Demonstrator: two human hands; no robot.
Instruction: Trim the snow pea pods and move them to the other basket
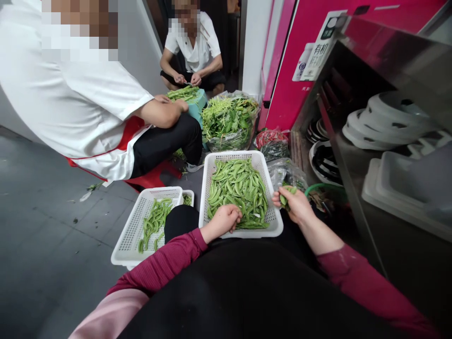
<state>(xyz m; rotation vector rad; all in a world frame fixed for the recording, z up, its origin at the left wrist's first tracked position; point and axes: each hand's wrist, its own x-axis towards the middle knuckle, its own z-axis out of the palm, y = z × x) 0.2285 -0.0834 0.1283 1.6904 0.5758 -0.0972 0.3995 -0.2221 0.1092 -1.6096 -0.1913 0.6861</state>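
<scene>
A white perforated basket full of green pea pods sits in front of my body. My left hand is closed over the near left part of the pods; whether anything is in its fingers is hidden. Just beyond the basket's right side, my right hand has its fingers closed on green pods. On the lower left, a second white basket contains fewer pods.
A person in white sits at left; another crouches behind a teal container. Beyond my basket lies a bag of leafy greens. A green-rimmed bin and metal shelf stand at right.
</scene>
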